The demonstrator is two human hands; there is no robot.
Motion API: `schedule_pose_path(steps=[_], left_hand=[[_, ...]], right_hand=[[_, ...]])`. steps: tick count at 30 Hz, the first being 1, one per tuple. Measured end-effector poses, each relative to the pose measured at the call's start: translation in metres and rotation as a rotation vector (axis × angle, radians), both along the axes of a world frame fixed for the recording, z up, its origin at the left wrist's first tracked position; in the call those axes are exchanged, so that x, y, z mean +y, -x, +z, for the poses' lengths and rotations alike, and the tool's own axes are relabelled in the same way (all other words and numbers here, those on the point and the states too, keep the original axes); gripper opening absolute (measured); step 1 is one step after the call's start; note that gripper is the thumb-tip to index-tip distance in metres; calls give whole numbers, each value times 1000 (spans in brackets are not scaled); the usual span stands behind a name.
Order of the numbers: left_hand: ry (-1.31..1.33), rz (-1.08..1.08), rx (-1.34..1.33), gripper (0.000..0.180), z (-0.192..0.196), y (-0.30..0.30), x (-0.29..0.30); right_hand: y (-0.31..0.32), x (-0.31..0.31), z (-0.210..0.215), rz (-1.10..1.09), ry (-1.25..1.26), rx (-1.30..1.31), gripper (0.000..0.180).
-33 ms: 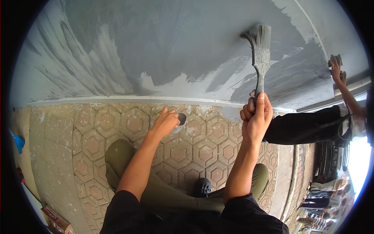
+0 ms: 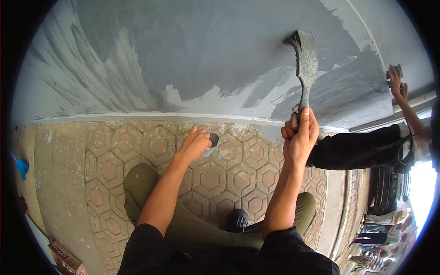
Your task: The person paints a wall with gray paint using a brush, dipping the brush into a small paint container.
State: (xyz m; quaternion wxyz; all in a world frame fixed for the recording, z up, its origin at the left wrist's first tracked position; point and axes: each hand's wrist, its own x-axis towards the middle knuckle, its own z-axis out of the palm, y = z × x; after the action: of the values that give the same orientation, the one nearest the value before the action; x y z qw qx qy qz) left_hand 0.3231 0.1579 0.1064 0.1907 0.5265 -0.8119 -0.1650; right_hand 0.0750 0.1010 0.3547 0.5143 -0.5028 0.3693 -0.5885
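Note:
Against the grey wall, my right hand is closed round the handle of a broad, paint-caked paintbrush. Its bristles touch the wall and splay to the left. Darker, wet-looking grey paint covers much of the wall, with paler streaks round its edges. My left hand is curled round a small dark grey rounded object, held low over the paving. Fingers cover most of that object, so its kind cannot be made out.
Hexagon-patterned paving runs along the wall's foot, spotted with pale paint. At the right, another person's hand presses a dark block to the wall. A parked dark car and several people stand beyond. A cardboard box lies lower left.
The brush has shifted very slightly left, and its bristles bend further over against the wall. My right hand moved a little with it; my left hand stays put.

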Motion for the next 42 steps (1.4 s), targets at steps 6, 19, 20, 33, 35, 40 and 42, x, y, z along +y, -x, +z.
schedule_pose_path(steps=[6, 19, 20, 33, 35, 40, 42], left_hand=[[-72, 23, -15, 14, 21, 2, 5], [28, 29, -11, 11, 20, 4, 8], [32, 26, -22, 11, 19, 4, 10], [-8, 21, 5, 10, 28, 10, 13], [-2, 23, 5, 10, 27, 12, 13], [54, -4, -49, 7, 24, 11, 16], [35, -8, -36, 8, 24, 11, 17]], right_hand=[[-4, -33, -156, -103, -276, -59, 33], [48, -47, -226, -160, -904, -50, 36], [43, -48, -201, -175, -819, 26, 36], [15, -18, 10, 210, -31, 62, 34], [22, -33, -43, 196, -111, 33, 34], [44, -54, -187, 146, -352, 14, 34], [55, -42, -226, 141, -433, -36, 34]])
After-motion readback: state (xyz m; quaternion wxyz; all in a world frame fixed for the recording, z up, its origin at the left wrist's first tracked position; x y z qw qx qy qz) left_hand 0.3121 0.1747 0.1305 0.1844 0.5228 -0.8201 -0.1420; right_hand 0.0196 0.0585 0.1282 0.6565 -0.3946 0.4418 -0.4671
